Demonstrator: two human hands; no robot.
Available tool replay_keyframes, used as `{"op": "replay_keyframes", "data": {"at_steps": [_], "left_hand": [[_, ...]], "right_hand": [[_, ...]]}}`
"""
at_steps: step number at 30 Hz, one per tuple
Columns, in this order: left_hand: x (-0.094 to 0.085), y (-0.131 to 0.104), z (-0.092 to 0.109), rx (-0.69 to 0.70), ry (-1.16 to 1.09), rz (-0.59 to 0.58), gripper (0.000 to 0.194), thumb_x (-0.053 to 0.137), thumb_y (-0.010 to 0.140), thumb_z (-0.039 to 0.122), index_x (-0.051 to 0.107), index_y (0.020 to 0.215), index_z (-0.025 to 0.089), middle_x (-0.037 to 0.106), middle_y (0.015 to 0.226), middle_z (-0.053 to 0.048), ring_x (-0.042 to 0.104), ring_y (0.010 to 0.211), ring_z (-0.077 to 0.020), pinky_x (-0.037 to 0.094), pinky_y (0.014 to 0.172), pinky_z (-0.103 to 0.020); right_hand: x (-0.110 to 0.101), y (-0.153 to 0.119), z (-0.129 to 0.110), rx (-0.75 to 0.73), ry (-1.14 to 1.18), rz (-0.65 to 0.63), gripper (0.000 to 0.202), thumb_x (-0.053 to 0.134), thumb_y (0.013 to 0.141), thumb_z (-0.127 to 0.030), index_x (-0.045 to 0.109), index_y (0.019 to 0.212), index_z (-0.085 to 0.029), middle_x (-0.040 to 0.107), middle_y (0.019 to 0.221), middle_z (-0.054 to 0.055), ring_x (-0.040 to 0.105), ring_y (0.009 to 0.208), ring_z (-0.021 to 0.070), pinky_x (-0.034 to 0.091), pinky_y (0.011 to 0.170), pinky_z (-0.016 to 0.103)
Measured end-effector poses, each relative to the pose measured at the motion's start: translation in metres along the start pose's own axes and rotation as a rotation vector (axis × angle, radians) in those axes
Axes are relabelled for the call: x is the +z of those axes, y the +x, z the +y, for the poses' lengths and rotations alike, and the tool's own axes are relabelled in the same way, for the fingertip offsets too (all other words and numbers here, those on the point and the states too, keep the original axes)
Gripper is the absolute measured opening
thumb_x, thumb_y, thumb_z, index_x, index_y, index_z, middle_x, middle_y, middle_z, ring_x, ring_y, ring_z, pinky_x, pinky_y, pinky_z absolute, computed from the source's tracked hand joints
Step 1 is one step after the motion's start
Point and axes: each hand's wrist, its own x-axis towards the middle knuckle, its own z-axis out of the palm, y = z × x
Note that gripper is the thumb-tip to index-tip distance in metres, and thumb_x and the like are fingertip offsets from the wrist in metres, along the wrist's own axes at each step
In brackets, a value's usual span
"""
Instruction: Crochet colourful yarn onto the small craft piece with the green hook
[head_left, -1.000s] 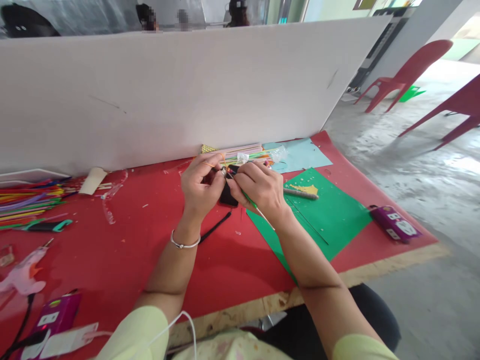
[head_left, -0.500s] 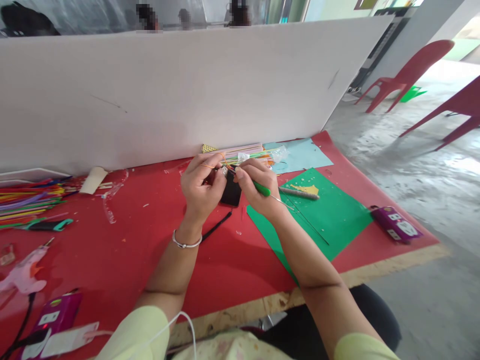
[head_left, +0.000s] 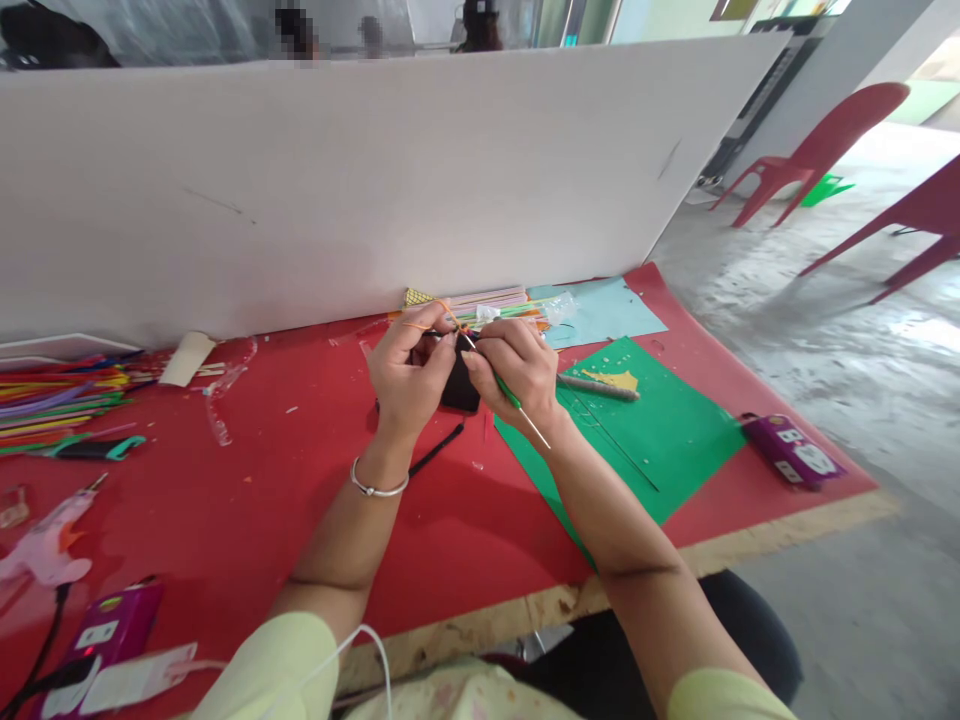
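Observation:
Orange yarn (head_left: 448,312) loops over the raised fingers of my left hand (head_left: 409,370), whose thumb and fingertips pinch a small dark piece of work too small to make out. My right hand (head_left: 517,370) is closed on a thin hook with a green grip (head_left: 510,396); its metal end sticks out below the palm and its tip meets the yarn between both hands. Just behind and below the fingertips lies a black phone-like object (head_left: 460,385), partly covered by my hands.
Green sheet (head_left: 630,450) with a grey rod (head_left: 600,387) lies right; a purple box (head_left: 791,449) beyond it. Colourful pipe cleaners (head_left: 60,405), a pink glue gun (head_left: 56,540) and a purple power strip (head_left: 112,625) sit left. A white board (head_left: 360,190) stands behind.
My right hand has turned, so the hook's rear end points more steeply down toward me. My left hand has shifted slightly right.

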Motion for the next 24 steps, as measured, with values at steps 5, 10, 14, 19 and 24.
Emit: {"op": "replay_keyframes", "data": {"at_steps": [5, 10, 14, 19, 24], "left_hand": [[0.004, 0.000, 0.000, -0.136, -0.144, 0.005, 0.021, 0.081, 0.087, 0.026, 0.085, 0.108, 0.028, 0.078, 0.098, 0.000, 0.058, 0.067, -0.0101, 0.044, 0.060, -0.026], [0.008, -0.001, 0.002, -0.217, -0.207, 0.043, 0.029, 0.084, 0.083, 0.028, 0.085, 0.112, 0.028, 0.081, 0.100, -0.002, 0.066, 0.076, -0.0139, 0.045, 0.058, -0.025], [0.012, -0.001, 0.011, -0.369, -0.410, 0.012, 0.036, 0.090, 0.073, 0.027, 0.085, 0.108, 0.025, 0.077, 0.086, 0.000, 0.057, 0.061, -0.0090, 0.037, 0.049, -0.023], [0.006, 0.006, 0.023, -0.613, -0.716, -0.183, 0.032, 0.095, 0.065, 0.021, 0.086, 0.096, 0.021, 0.050, 0.055, 0.010, 0.030, 0.043, -0.0017, 0.022, 0.041, -0.019], [-0.010, 0.018, 0.022, -0.697, -0.712, -0.287, 0.029, 0.090, 0.062, 0.013, 0.088, 0.090, 0.019, 0.056, 0.057, 0.007, 0.032, 0.042, -0.0007, 0.019, 0.040, -0.017]], "right_hand": [[0.002, -0.003, 0.001, -0.022, 0.028, 0.060, 0.014, 0.062, 0.109, -0.032, 0.070, 0.100, -0.024, 0.073, 0.098, 0.008, 0.068, 0.090, 0.0215, 0.055, 0.084, 0.038], [0.006, -0.008, 0.001, 0.078, 0.061, 0.025, 0.022, 0.057, 0.111, -0.039, 0.071, 0.102, -0.025, 0.075, 0.099, 0.008, 0.070, 0.091, 0.0209, 0.054, 0.081, 0.036], [0.010, -0.012, 0.000, 0.070, 0.085, 0.065, 0.029, 0.052, 0.113, -0.045, 0.070, 0.107, -0.024, 0.075, 0.103, 0.010, 0.071, 0.095, 0.0214, 0.056, 0.081, 0.035], [0.012, -0.014, 0.007, 0.005, 0.107, 0.110, 0.038, 0.046, 0.114, -0.053, 0.070, 0.109, -0.024, 0.074, 0.106, 0.010, 0.071, 0.096, 0.0212, 0.057, 0.083, 0.035], [0.002, -0.010, 0.019, -0.028, 0.211, -0.059, 0.051, 0.043, 0.111, -0.065, 0.073, 0.109, -0.024, 0.074, 0.109, 0.010, 0.074, 0.097, 0.0208, 0.059, 0.080, 0.035]]}}
